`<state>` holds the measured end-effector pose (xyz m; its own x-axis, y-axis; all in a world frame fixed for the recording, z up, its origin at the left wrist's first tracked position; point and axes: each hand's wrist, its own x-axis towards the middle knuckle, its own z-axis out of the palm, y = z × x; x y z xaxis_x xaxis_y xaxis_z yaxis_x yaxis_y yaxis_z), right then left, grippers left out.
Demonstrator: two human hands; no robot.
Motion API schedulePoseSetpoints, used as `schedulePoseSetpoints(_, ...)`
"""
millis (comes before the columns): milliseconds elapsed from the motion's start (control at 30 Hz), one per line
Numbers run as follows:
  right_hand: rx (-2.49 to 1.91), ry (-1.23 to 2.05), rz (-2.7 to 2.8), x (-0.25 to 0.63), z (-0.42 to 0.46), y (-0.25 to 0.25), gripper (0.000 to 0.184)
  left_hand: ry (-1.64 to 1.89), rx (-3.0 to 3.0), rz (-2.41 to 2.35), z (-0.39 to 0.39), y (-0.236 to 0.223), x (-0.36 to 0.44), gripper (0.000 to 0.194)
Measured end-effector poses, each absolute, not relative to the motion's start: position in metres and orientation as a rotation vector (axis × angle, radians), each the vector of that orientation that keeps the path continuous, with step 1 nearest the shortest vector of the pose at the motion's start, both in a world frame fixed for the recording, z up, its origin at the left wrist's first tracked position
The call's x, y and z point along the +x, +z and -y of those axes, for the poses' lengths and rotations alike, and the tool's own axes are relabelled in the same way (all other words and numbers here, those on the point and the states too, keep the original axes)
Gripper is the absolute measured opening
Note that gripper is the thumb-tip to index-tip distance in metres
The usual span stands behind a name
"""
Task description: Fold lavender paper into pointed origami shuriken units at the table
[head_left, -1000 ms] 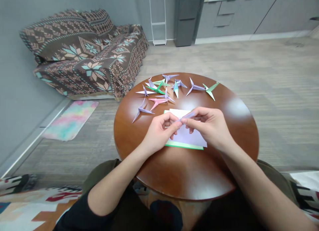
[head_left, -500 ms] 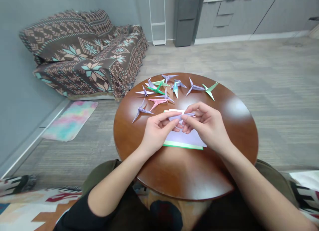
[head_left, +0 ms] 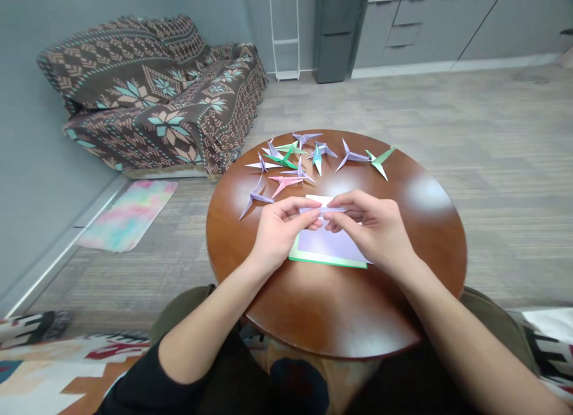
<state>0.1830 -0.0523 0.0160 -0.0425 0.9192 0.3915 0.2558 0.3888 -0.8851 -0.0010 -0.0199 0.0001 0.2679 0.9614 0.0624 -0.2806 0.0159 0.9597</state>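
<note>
Between my two hands is a narrow strip of folded lilac paper [head_left: 326, 211], held level over the table. My left hand [head_left: 284, 227] pinches its left end between thumb and fingers. At the other end, my right hand [head_left: 373, 224] is closed on it in the same kind of pinch. Much of the strip is hidden by my fingers. Just beneath lies a stack of paper sheets [head_left: 331, 248], lilac on top with pale green and green edges showing below. Beyond my hands lie several folded paper pieces with pointed arms, among them a pink one [head_left: 285, 181] and a lilac one [head_left: 256, 196].
The round brown wooden table [head_left: 322, 307] stands right in front of my knees. More folded pieces, such as a light green one [head_left: 380, 162], lie near its far edge. A sofa with a patterned cover [head_left: 165, 110] and a pastel mat [head_left: 129, 215] are to the left.
My hands have drawn slightly apart and levelled out, and the paper strip now looks flatter and straighter. Both hands still grip it. The view has shifted a little.
</note>
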Motion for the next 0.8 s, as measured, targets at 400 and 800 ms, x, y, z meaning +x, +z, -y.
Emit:
schedulePoseSetpoints(400,-1.096,0.569,1.692,0.186,0.052,0.015,0.011,1.091,1.046,-0.779,0.021,0.001,0.0,0.03)
schedulePoseSetpoints(800,-1.202,0.998,1.66,0.184,0.053,0.019,0.025,1.129,1.344,-0.864,0.025,0.012,-0.003,0.02)
